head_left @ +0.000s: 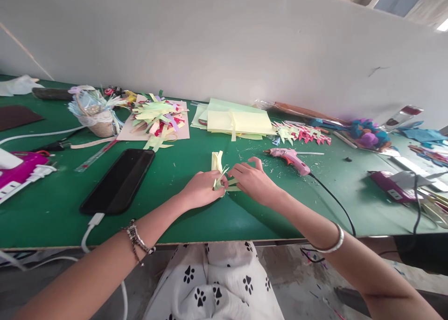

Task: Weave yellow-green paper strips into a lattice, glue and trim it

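Pale yellow-green paper strips (216, 161) stand up between my hands over the green table. My left hand (204, 188) is closed round their lower part. Close by on the right, my right hand (251, 179) bends its fingers toward the strips, and a strip end (233, 185) shows beneath them; its fingertips are partly hidden. Just right of my hands a pink glue gun (289, 158) lies on its side with a clear glue stick in its back. Behind my hands are sheets of pale yellow paper (241, 122) with one cut strip on top.
A black phone (119, 181) on a white cable lies at left, near a magenta power strip (24, 170). Behind it are a pile of coloured strips (157, 117) and a decorated basket (96, 114). Another power strip (394, 185) and blue-purple craft pieces (367, 134) lie at right.
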`<action>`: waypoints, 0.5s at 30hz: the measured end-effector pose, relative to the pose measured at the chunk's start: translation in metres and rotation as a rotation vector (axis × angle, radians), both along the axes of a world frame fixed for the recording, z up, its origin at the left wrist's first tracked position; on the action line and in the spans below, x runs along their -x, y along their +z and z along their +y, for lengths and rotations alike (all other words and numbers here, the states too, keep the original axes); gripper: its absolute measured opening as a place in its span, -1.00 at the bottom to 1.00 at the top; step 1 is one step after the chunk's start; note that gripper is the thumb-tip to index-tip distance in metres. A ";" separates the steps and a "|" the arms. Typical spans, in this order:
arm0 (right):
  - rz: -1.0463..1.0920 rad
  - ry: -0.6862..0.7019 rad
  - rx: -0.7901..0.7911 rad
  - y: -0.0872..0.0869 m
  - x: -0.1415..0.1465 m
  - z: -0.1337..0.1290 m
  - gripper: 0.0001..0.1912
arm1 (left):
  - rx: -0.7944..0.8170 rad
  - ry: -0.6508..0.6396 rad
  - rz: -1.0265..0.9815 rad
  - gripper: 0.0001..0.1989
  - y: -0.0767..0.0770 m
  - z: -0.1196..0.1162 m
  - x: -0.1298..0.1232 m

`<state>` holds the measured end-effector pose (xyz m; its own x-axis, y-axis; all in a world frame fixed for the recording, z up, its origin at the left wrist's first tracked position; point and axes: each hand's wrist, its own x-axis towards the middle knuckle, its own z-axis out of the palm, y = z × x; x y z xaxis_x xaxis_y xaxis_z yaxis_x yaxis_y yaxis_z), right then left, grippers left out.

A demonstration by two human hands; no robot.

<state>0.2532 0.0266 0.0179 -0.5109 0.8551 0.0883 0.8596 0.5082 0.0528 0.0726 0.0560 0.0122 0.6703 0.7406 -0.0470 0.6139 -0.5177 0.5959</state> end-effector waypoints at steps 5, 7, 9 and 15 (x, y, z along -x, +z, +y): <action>0.091 0.038 0.102 0.023 0.001 -0.002 -0.68 | -0.008 -0.003 0.039 -0.87 0.002 -0.001 0.000; 0.160 0.066 0.147 0.032 0.006 -0.002 -0.73 | -0.013 0.015 0.046 -0.87 0.003 -0.002 -0.001; 0.190 0.077 0.164 0.037 0.013 0.000 -0.76 | -0.025 0.037 0.053 -0.92 0.003 -0.003 -0.003; 0.266 0.067 0.176 0.036 0.022 0.013 -0.82 | -0.055 0.119 0.057 -0.75 0.003 -0.007 -0.010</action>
<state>0.2316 0.0398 0.0538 -0.5456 0.8343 0.0796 0.7958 0.5455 -0.2628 0.0829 0.0494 0.0148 0.5750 0.8172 -0.0396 0.7049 -0.4702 0.5311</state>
